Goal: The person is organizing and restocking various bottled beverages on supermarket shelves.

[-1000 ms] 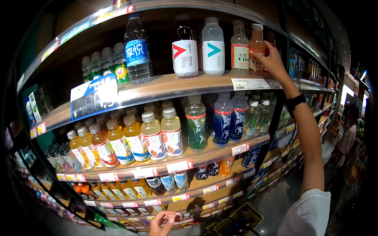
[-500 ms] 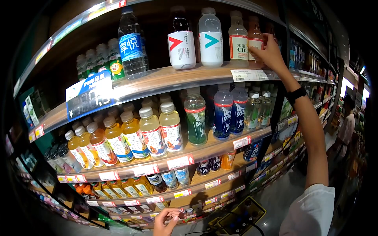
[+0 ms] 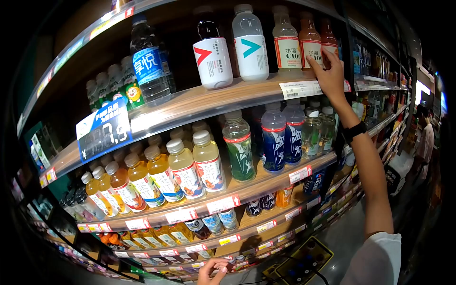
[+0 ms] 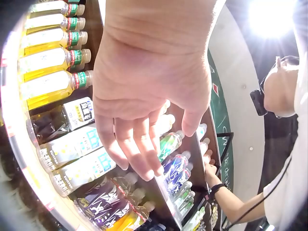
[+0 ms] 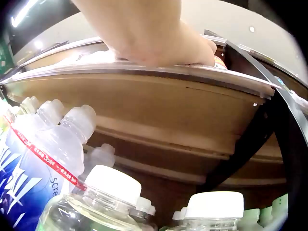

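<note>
Fingers of the right hand (image 3: 331,66) are curling round an orange bottle (image 3: 310,43) at the top shelf's (image 3: 199,102) right end. Keeping it upright and label-forward beside its neighbours seems wise. Left hand (image 3: 212,272) is hanging loosely curled, holding nothing.

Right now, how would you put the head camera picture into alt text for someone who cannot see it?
A person's right hand reaches up to an orange bottle on the top shelf of a shop's drinks display. Their left hand hangs low by the bottom shelves. Rows of juice and water bottles fill the shelves between.
</note>
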### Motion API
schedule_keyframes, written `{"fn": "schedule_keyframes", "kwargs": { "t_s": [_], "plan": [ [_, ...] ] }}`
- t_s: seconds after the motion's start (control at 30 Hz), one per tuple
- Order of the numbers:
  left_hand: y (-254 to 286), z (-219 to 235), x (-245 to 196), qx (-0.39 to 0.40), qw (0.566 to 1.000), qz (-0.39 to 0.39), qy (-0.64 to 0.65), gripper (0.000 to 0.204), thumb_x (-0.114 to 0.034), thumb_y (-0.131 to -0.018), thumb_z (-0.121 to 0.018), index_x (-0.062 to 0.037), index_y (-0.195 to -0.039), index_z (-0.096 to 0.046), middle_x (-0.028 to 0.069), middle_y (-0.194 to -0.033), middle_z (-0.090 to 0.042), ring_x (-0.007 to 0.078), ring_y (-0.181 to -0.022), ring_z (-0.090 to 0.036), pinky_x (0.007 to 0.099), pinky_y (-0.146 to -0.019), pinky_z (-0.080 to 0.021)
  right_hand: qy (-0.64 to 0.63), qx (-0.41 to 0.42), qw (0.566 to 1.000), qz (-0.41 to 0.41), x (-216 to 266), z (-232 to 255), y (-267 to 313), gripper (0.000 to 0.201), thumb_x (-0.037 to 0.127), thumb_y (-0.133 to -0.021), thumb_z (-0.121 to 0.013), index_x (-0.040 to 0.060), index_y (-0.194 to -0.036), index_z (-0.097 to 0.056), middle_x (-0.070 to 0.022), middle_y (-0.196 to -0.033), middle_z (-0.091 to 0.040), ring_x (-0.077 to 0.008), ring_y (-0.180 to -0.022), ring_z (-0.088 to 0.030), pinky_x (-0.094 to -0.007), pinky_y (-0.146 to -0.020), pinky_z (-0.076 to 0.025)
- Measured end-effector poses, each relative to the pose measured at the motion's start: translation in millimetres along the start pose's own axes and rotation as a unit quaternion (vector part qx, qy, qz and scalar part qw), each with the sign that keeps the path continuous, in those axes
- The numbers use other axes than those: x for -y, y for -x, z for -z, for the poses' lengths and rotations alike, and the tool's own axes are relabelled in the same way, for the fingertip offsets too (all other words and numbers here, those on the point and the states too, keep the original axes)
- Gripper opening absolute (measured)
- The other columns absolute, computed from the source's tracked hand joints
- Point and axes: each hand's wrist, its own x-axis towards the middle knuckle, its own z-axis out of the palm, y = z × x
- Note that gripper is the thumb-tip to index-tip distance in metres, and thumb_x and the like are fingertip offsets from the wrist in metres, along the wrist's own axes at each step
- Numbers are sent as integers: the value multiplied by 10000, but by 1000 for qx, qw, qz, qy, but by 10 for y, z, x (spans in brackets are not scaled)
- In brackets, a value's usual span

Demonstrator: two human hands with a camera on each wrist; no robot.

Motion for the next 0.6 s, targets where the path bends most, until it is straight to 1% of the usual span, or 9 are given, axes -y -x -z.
{"fn": "schedule_keyframes", "kwargs": {
  "t_s": [0.03,0.1,0.17,0.33,0.4,0.43,0.5,0.57,0.6],
  "plan": [
    [-15,-60,-81,3,1000,-2,-3,250,-79,-1000,-610,94,-1181,-597,181,-997,-727,242,-934,-711,374,-881,-559,2,-4,1000,-1,-38,-18,-14,649,402,-836,-825,-40,-1278,-648,-191,-1169,-598,-302,-1090,-551,-395,-944,-479],
    [37,-189,-230,-46,996,11,-72,154,-147,-984,-638,-23,-1070,-670,75,-960,-688,172,-870,-656,302,-783,-531,28,-8,999,-13,-77,-62,17,646,413,-873,-780,-45,-1307,-642,-197,-1202,-563,-342,-1137,-492,-414,-1011,-433],
    [9,-93,47,-42,996,-8,-84,189,-182,-1005,-638,-18,-1090,-673,72,-990,-698,166,-887,-658,321,-780,-532,28,10,999,-25,-101,-59,15,664,421,-902,-741,-55,-1347,-611,-208,-1231,-524,-351,-1140,-474,-417,-1030,-414],
    [-81,-48,265,5,998,14,-56,260,-93,-989,-630,91,-1172,-613,156,-985,-723,209,-931,-703,341,-866,-549,-1,24,1000,-19,-109,-75,7,657,390,-935,-702,-78,-1371,-550,-221,-1263,-482,-367,-1168,-476,-430,-1061,-397],
    [-55,-107,195,10,999,14,-47,262,-99,-987,-634,90,-1168,-616,153,-984,-723,204,-930,-701,337,-864,-546,-66,11,998,-21,-93,-61,6,631,368,-971,-664,-55,-1400,-478,-222,-1294,-457,-365,-1199,-455,-432,-1075,-379],
    [-38,-136,128,13,999,14,-42,265,-105,-985,-638,89,-1164,-619,150,-983,-722,199,-928,-700,332,-863,-544,-65,13,998,-19,-67,-41,21,631,368,-971,-664,-55,-1400,-478,-222,-1294,-457,-365,-1199,-455,-432,-1075,-379],
    [-4,-192,-1,11,999,16,-30,261,-106,-984,-640,88,-1159,-618,150,-985,-722,206,-926,-702,333,-865,-545,-7,-46,998,-39,-4,-9,44,590,346,-991,-638,-32,-1408,-457,-220,-1345,-424,-375,-1241,-416,-446,-1094,-350],
    [40,-260,-181,16,1000,24,-1,258,-105,-983,-641,86,-1154,-619,155,-981,-725,211,-920,-705,340,-870,-548,20,-52,998,-38,0,-15,42,607,366,-984,-640,-18,-1412,-445,-220,-1372,-396,-389,-1264,-382,-473,-1112,-317],
    [63,-226,-128,14,999,0,-32,251,-102,-986,-633,87,-1151,-617,163,-973,-728,220,-920,-709,356,-875,-554,49,-61,996,-53,-12,-28,44,638,379,-974,-645,-25,-1420,-433,-233,-1382,-398,-409,-1271,-384,-495,-1110,-319]
  ]
}}
